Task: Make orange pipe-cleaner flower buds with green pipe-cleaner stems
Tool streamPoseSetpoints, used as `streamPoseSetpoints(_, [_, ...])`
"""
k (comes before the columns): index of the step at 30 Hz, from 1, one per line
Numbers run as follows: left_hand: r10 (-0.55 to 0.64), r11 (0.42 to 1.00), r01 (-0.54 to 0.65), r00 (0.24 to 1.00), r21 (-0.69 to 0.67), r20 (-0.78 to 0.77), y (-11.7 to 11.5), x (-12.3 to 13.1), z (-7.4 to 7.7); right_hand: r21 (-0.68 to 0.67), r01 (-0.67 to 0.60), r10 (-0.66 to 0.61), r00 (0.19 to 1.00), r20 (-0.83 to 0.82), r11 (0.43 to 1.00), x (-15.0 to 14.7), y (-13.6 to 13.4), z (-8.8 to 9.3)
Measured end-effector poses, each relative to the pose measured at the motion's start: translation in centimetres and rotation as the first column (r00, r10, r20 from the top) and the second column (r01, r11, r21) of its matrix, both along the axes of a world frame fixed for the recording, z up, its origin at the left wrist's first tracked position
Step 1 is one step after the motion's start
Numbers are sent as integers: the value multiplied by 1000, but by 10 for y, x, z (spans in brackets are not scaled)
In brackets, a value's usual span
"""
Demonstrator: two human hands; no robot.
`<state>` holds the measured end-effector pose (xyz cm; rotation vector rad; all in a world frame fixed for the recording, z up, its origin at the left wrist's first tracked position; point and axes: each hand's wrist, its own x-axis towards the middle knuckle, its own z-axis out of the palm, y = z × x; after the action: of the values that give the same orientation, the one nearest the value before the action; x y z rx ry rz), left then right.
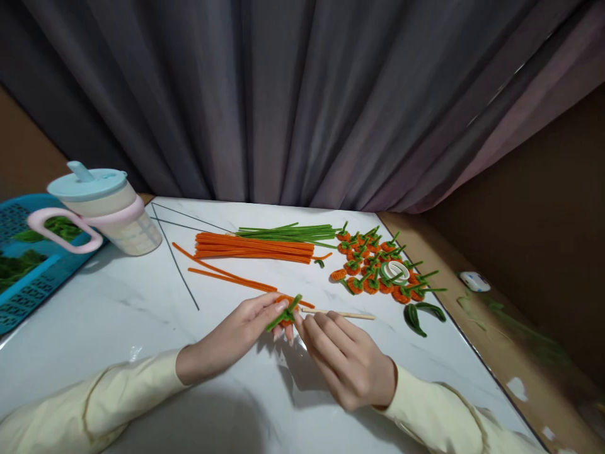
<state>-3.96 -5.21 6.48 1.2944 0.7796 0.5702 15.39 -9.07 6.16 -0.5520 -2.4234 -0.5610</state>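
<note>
A small orange pipe-cleaner pumpkin [286, 312] with a green stem and leaf strips sits between my hands. My left hand [248, 325] pinches it between thumb and fingers from the left. From the right, my right hand [347, 359] has curled fingers, their tips meeting at the pumpkin's right edge; exactly what they pinch is hidden. Just beyond my right knuckles a thin wooden stick [362, 316] lies on the table. Loose orange pipe cleaners [227, 275] lie behind my left hand.
Bundles of orange pipe cleaners [255, 248] and green pipe cleaners [288, 232] lie at the back. To the right are several finished pumpkins [371, 284], tape rolls [396, 272] and dark green curled pieces [414, 320]. A lidded cup [123, 214] and blue basket [47, 284] stand left.
</note>
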Motion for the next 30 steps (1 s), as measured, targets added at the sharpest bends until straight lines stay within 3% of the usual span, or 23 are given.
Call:
streamPoseSetpoints(14, [-15, 978, 35, 995, -204, 98, 1, 0, -9, -101, -12, 14, 1000, 15, 995, -1, -2, -2])
streamPoseSetpoints(17, [-14, 985, 28, 997, -172, 80, 3, 1, -14, -219, -27, 12, 997, -71, 975, 2, -1, 0])
streamPoseSetpoints(19, [-36, 990, 43, 998, -134, 51, 4, 0, -17, -390, -42, -57, 969, -239, 920, 4, -1, 5])
streamPoseSetpoints(21, [-68, 990, 71, 997, -119, 29, 6, -1, -18, -578, -86, -178, 906, -383, 811, 5, 0, 10])
streamPoseSetpoints(23, [-94, 990, 95, 995, -109, 11, 7, -1, -18, -712, -140, -257, 871, -419, 688, 5, 2, 15])
streamPoseSetpoints(25, [-107, 990, 106, 994, -89, -4, 8, -2, -18, -781, -170, -269, 878, -397, 601, 3, 2, 17])
streamPoseSetpoints(27, [-110, 992, 109, 994, -72, -13, 8, -2, -18, -798, -180, -265, 882, -390, 575, 0, 3, 15])
streamPoseSetpoints(30, [-97, 993, 96, 995, -67, -10, 8, -2, -18, -777, -182, -265, 872, -411, 603, -3, 4, 7])
